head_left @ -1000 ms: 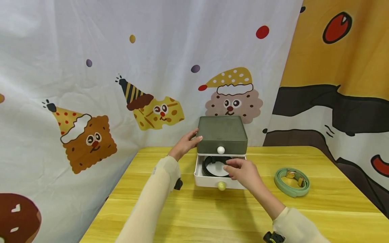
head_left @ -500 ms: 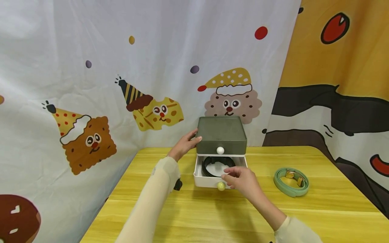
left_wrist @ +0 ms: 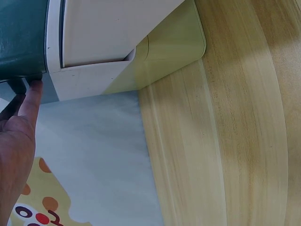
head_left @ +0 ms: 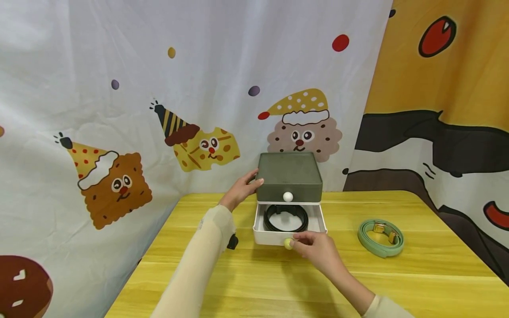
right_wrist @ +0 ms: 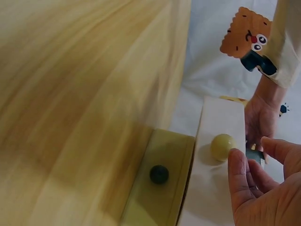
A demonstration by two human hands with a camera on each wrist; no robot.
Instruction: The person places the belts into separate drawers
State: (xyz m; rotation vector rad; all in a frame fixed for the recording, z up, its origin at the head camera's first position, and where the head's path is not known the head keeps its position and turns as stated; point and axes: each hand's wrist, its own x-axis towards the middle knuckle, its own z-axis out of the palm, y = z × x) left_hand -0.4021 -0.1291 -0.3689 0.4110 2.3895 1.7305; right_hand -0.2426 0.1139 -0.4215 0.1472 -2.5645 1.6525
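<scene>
A small stacked drawer box (head_left: 290,170) with a dark green top stands at the back of the table. Its white middle drawer (head_left: 270,238) is pulled out, and a coiled black belt (head_left: 265,218) lies inside. My left hand (head_left: 240,190) rests against the green section's left side, fingers extended, thumb at the front corner. My right hand (head_left: 320,249) is at the white drawer's front, fingertips right at the round yellow knob (head_left: 288,244). In the right wrist view, its thumb stands apart from the knob (right_wrist: 223,147).
A coiled light green belt (head_left: 363,240) with gold buckles lies on the table (head_left: 238,282) to the right. Below the white drawer is a yellow drawer (right_wrist: 146,197) with a dark knob (right_wrist: 159,174). A cartoon-print curtain (head_left: 214,53) hangs behind.
My right hand has moved from over the black belt down and towards me, to the yellow knob, leaving the coil in full view. The left hand has stayed on the box.
</scene>
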